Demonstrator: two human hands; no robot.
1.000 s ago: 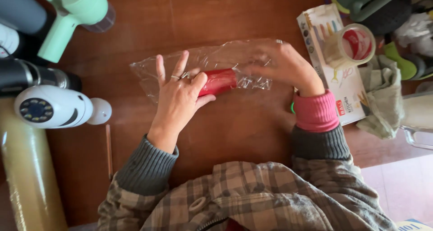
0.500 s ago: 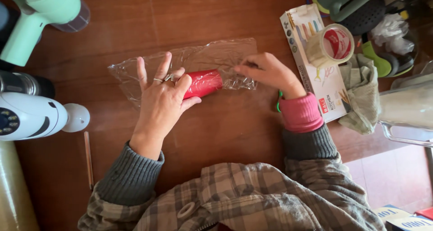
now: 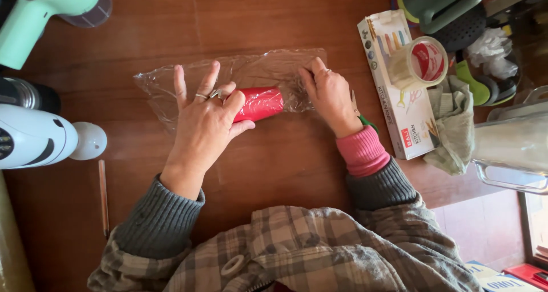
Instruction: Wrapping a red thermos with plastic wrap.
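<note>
Compared with a moment earlier, the left hand (image 3: pixel 202 124) had stayed spread flat on the red roll (image 3: pixel 260 102) mid-tabletop (image 3: pixel 274 18), while the right hand (image 3: pixel 330 95), fingers loosely bent and gripping nothing, had slid nearer, pressing the film (image 3: pixel 251 69) at the roll's right end.

Red cylinder (image 3: pixel 260 103) under clear film (image 3: pixel 257 69); brown wood tabletop (image 3: pixel 274 18); pink cuff (image 3: pixel 362 151); grey-beige plaid jacket (image 3: pixel 297 252); mint dryer (image 3: pixel 40 7) far left.

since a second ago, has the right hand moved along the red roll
Yes. The right hand has slid off the top of the red roll to its right end, toward the white box, and now presses the clear plastic wrap there.
</note>
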